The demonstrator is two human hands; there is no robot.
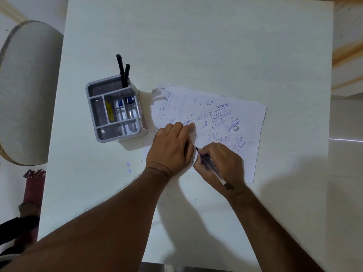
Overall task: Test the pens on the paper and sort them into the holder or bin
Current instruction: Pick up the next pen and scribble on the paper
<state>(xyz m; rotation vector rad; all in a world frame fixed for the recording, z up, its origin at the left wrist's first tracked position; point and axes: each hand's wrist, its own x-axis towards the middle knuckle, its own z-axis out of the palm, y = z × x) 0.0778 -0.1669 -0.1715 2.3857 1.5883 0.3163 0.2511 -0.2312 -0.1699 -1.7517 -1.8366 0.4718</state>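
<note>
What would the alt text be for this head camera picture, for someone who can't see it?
Seen from above, a person's right hand presses a pen to a scribbled sheet of paper while the left hand holds it flat on a white table. To the left stands a grey holder with two black pens upright in its back compartment.

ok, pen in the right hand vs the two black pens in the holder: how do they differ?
The pen in the right hand lies slanted, tip down on the paper, gripped by the right hand; the two black pens stand near upright in the holder, back compartment, untouched. The held pen has a pale barrel with a dark end cap; the holder pair look all black. Both are slim stick pens.
</note>
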